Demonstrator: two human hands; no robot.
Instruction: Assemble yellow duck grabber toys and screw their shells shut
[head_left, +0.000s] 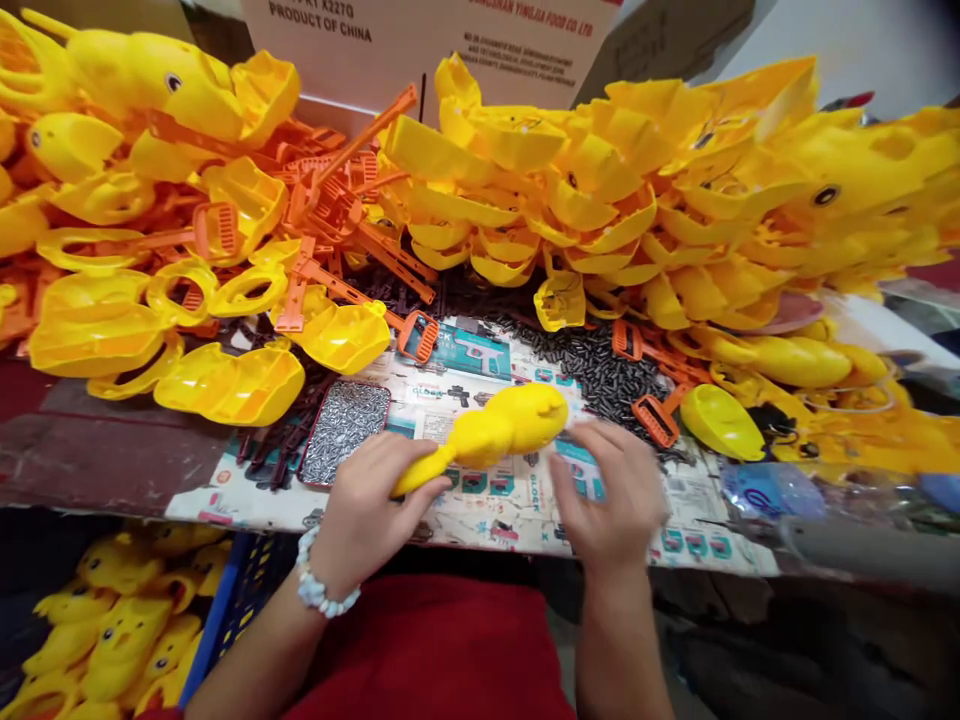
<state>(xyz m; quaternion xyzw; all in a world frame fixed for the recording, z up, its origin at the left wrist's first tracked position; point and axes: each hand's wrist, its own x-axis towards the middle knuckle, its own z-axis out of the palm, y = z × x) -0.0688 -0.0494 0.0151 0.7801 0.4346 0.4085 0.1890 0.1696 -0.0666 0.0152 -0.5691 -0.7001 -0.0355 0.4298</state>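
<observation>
My left hand, with a beaded bracelet at the wrist, is closed around the narrow handle end of a yellow plastic toy duck. The toy lies slanted above the table, its wide rounded end pointing up and to the right. My right hand is beside that wide end, slightly blurred, with thumb and fingers apart and nothing visible between them. Left of the toy, a tray of small silvery screws rests on the printed cardboard. Beyond the toy lies a heap of small dark cylindrical pieces.
Yellow half shells are piled high along the back and right. Orange plastic parts mix with yellow shells at left. Cardboard boxes stand behind. Below the table's left edge, a blue crate sits by several yellow ducks.
</observation>
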